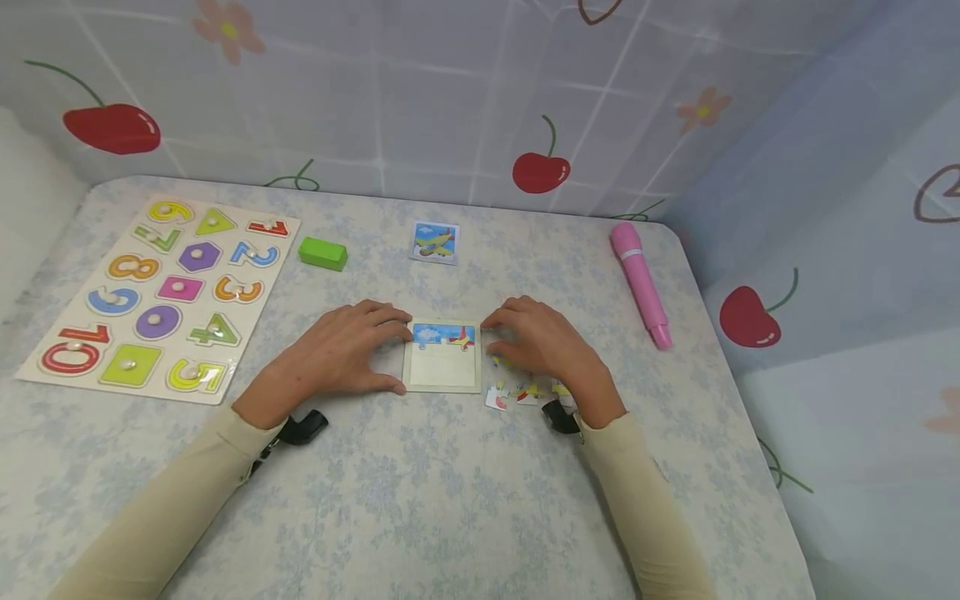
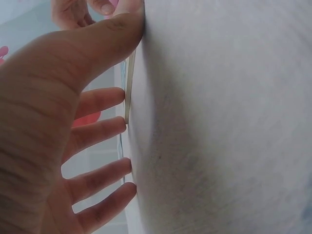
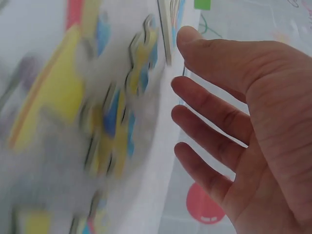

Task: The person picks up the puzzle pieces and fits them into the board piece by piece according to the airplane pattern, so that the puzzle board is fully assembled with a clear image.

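A small square puzzle board (image 1: pixel 444 372) lies on the table between the hands. Joined pieces with blue sky and a bit of red and yellow (image 1: pixel 433 333) fill its top strip, while bare wood shows below. My left hand (image 1: pixel 347 350) rests with spread fingers and thumb at the board's left edge. By the right edge is my right hand (image 1: pixel 542 340), its fingers loosely bent and nothing visible in its grasp. Loose puzzle pieces (image 3: pixel 112 126) lie beneath and beside that hand; some are hidden by it in the head view. In the left wrist view, the board's thin edge (image 2: pixel 130 87) meets the fingertips.
A card with an airplane picture (image 1: pixel 435 242) lies behind the board. To the left are a green block (image 1: pixel 323 253) and a number-and-shape peg board (image 1: pixel 172 312). A pink pen-shaped object (image 1: pixel 642 283) lies at the right. A patterned curtain (image 1: pixel 420 100) hangs behind the table.
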Available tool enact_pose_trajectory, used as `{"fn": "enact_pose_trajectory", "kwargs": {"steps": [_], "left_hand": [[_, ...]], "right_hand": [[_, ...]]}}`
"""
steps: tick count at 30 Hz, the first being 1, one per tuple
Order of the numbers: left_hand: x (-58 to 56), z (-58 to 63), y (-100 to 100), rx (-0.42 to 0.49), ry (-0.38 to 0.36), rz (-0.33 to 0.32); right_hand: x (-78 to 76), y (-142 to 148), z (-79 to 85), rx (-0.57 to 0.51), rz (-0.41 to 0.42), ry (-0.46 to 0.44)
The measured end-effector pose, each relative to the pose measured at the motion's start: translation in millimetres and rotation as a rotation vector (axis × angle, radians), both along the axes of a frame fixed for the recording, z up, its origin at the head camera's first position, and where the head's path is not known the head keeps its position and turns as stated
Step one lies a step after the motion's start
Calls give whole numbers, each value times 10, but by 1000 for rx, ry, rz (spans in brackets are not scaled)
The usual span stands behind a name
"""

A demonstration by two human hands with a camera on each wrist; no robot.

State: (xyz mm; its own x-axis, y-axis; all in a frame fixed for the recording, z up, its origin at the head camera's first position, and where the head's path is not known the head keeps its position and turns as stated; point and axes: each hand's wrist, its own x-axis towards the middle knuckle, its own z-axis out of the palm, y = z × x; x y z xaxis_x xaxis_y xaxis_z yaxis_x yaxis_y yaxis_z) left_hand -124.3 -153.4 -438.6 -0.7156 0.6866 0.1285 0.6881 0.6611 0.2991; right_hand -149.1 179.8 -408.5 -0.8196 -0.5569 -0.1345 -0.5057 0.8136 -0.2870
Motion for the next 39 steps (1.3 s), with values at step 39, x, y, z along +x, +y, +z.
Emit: {"fn": "enact_pose_trajectory", "kwargs": {"steps": [39], "left_hand": [[-1, 7, 16, 6, -23, 7]], "right_hand": [[238, 235, -39, -105, 1, 1]]}}
